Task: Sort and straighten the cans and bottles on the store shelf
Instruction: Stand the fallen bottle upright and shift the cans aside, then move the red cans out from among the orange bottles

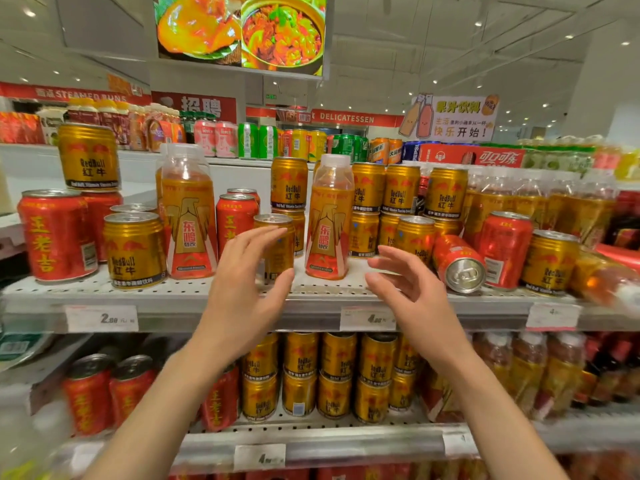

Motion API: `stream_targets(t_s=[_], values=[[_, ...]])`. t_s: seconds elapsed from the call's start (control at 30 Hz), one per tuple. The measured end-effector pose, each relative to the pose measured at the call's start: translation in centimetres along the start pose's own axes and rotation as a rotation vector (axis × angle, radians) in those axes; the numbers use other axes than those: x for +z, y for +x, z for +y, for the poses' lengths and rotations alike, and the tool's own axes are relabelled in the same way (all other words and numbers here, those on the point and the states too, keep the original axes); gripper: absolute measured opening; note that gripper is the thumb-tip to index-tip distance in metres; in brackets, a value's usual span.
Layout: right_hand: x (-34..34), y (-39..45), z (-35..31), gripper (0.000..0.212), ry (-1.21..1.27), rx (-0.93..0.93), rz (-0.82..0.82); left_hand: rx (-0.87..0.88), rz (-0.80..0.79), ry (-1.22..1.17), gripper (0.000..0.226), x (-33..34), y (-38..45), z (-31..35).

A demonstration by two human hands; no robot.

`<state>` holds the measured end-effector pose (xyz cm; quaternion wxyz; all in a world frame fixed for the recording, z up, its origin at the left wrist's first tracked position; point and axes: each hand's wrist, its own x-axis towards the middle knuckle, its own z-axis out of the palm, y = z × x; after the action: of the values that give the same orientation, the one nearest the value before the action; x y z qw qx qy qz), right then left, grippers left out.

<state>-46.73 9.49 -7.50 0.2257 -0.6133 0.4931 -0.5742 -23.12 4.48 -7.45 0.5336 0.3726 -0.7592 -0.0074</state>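
Setting: supermarket drinks aisle, a white perforated metal shelf [194, 289] at chest height with paper price tags along its front lip, a fuller shelf of stacked cans below.
Mixed stock: short gold Red Bull cans, red herbal-tea cans and clear plastic bottles of orange drink stand jumbled together on the upper shelf, brands interleaved rather than grouped.
Left hand [242, 275]: fingers spread and lightly curved, holding nothing, cupped just in front of a short gold aluminium can [278, 247] near the shelf's front edge; whether the fingertips touch it I cannot tell.
Right hand [408, 282]: also loose and empty, fingers splayed, hovering near the shelf front between a clear plastic bottle with an orange label [327, 220] and a red aluminium can lying on its side [459, 263], its silver base turned outward.
Handling, cans: rigid, smooth and likely slippery, fairly heavy if full; best taken round the mid-body with thumb opposite fingers (the thin wall dents under a hard squeeze).
Handling, tipped can: probably rolls freely, so it wants a grip round the barrel before being stood up.
Handling, bottles: tall and top-heavy, walls slightly yielding; hold at the waist, not the cap.
Risk: stacked gold cans behind could topple if nudged.
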Motion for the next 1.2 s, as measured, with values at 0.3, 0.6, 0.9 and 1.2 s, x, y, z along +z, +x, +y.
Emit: stream_targets(t_s=[0.3, 0.6, 0.9, 1.2], values=[[-4.0, -11.5, 7.5, 0.043, 0.088, 0.401, 0.079, -0.465, -0.146, -0.510, 0.036, 4.7, -10.7, 1.7], [-11.4, -12.6, 10.6, 0.024, 0.044, 0.451, 0.136, -0.613, -0.215, -0.579, 0.030, 11.3, -13.3, 6.3], [-19.9, -8.3, 11.3, 0.020, -0.056, 0.255, 0.010, -0.528, -0.050, -0.457, 0.030, 16.2, -10.6, 13.4], [-21.0, -2.0, 6.2, 0.026, -0.279, -0.188, -0.166, -0.222, -0.014, -0.061, 0.034, 14.1, -2.4, 14.7]])
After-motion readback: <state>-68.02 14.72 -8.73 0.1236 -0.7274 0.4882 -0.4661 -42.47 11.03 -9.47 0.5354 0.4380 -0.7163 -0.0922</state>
